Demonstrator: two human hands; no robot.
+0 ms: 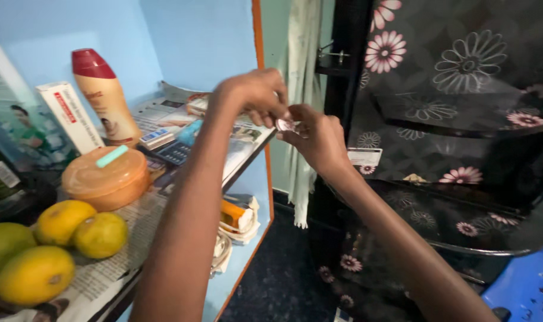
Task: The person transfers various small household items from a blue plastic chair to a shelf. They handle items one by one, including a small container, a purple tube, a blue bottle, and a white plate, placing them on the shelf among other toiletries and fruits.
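Both hands meet near the centre of the frame, a little above the middle, over the front edge of a blue shelf (256, 179). Left hand (253, 95) reaches in from the lower left on a long forearm, fingers curled down and pinching a small shiny object (285, 124) from above. Right hand (319, 140) comes up from the lower right and grips the same small object from the other side with thumb and fingertips. What the object is cannot be told; it is tiny, pale and mostly hidden between the fingers.

On the shelf, lined with newspaper (146, 209), a beige bottle with a red cap (104, 95) stands at upper left, a white carton (68, 116) leaning beside it. Below them sits a round orange lidded container (107, 179). At lower left lie several yellow-green fruits (56, 244), touching one another. A dark calculator (175, 152) lies behind the left forearm. On the lower shelf an orange and white bundle (238, 217) rests near the edge.

Right half of the frame is filled by a black cloth with pink and white flowers (462, 89); a pale curtain (301, 71) hangs just left of it
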